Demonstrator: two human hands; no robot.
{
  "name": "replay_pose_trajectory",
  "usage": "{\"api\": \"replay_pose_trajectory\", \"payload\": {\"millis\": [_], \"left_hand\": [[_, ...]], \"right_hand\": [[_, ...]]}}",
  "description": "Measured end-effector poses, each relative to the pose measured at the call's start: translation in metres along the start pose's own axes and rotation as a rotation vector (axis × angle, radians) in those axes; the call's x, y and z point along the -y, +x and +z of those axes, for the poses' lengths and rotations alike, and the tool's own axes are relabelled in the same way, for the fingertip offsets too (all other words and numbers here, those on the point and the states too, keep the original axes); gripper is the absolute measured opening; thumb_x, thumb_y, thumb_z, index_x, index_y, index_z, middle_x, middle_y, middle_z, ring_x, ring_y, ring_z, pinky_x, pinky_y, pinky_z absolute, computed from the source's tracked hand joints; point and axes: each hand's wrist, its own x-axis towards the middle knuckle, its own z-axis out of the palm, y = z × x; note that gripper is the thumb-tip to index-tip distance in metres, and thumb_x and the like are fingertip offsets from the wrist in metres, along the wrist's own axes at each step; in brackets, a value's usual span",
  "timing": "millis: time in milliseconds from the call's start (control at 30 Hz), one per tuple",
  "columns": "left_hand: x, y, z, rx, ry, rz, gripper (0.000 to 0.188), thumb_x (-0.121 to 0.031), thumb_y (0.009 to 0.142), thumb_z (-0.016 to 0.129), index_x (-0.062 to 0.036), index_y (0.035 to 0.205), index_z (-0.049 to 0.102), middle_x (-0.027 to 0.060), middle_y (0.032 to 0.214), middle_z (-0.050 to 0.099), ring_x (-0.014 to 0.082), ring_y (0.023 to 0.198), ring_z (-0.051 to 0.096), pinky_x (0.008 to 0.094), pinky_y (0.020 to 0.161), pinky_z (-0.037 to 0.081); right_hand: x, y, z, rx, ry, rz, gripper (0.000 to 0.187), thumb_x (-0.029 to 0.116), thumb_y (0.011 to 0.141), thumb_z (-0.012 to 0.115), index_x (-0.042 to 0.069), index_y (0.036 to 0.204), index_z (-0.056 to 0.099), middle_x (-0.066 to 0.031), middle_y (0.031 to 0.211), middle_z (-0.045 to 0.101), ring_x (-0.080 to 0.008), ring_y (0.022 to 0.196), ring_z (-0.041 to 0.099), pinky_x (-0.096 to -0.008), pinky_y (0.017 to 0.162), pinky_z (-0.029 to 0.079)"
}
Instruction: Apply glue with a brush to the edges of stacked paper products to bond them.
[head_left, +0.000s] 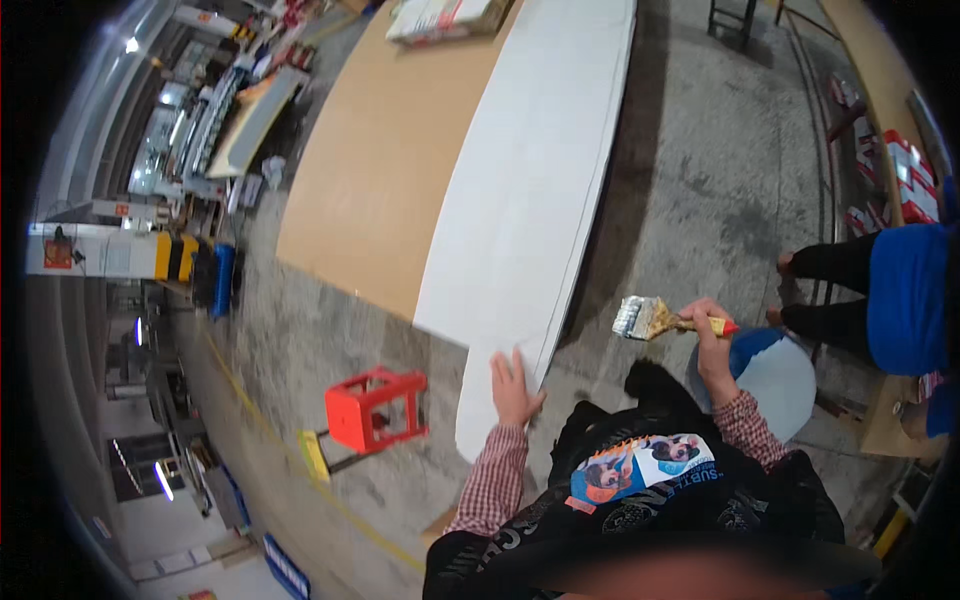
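My left hand (514, 388) lies flat, fingers spread, on the near end of a long white sheet (540, 190) that covers the right side of a tan workbench (380, 170). My right hand (707, 335) grips a paintbrush (655, 319) with a yellow and red handle, its wide bristles wet and whitish, held in the air just right of the sheet's edge. Below that hand stands a blue bucket (765, 378) holding pale liquid.
A red plastic stool (377, 407) stands on the concrete floor to the left of me. Another person in a blue top and black trousers (885, 285) is at the right by a second bench. Boxes (445, 18) lie at the workbench's far end.
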Motion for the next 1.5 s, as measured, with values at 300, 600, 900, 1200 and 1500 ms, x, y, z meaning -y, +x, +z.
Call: {"api": "replay_pose_trajectory", "payload": {"millis": [300,600,900,1200,1500], "left_hand": [[0.024,-0.018,-0.017,0.090,-0.034,-0.023,0.103,-0.050,0.066,0.076,-0.0029,0.143,0.025,0.0330,0.145,0.019,0.0500,0.134,0.018,0.0537,0.109,0.020],[-0.013,0.253,-0.053,-0.500,-0.195,-0.219,0.064,-0.022,0.081,0.068,-0.0030,0.136,0.041,0.0280,0.146,0.024,0.0481,0.135,0.019,0.0542,0.109,0.020],[-0.299,0.689,-0.078,-0.356,-0.217,0.364,0.063,-0.035,0.081,0.066,-0.0125,0.135,0.044,0.0228,0.142,0.034,0.0426,0.135,0.024,0.0571,0.107,0.021],[-0.348,0.878,-0.064,-0.201,-0.135,-0.050,0.071,-0.040,0.079,0.065,-0.0086,0.138,0.039,0.0237,0.139,0.038,0.0406,0.133,0.028,0.0578,0.105,0.023],[-0.332,0.907,-0.071,-0.438,-0.182,-0.289,0.026,-0.026,0.076,0.066,-0.0012,0.069,0.062,0.0169,0.069,0.058,0.0331,0.067,0.055,0.0448,0.064,0.043]], "right_hand": [[0.003,0.127,-0.052,-0.357,0.495,0.306,0.036,0.036,0.095,0.053,0.003,0.084,0.060,-0.0078,0.078,0.062,-0.0150,0.066,0.060,-0.0267,0.056,0.049],[-0.011,0.295,-0.080,-0.476,0.675,0.471,0.037,0.039,0.094,0.054,0.004,0.086,0.061,-0.0064,0.078,0.061,-0.0116,0.061,0.057,-0.0227,0.051,0.046],[0.010,0.501,-0.140,-0.459,0.616,0.279,0.023,0.029,0.092,0.058,0.006,0.090,0.061,-0.0047,0.083,0.062,-0.0116,0.063,0.057,-0.0220,0.053,0.046],[0.007,0.706,-0.246,-0.559,0.654,0.246,0.015,0.022,0.092,0.057,0.007,0.091,0.058,-0.0042,0.083,0.061,-0.0118,0.062,0.057,-0.0224,0.053,0.046],[0.008,0.946,-0.276,-0.383,0.652,0.277,0.012,0.017,0.090,0.061,0.006,0.095,0.061,-0.0068,0.088,0.064,-0.0137,0.063,0.060,-0.0237,0.055,0.049]]}}
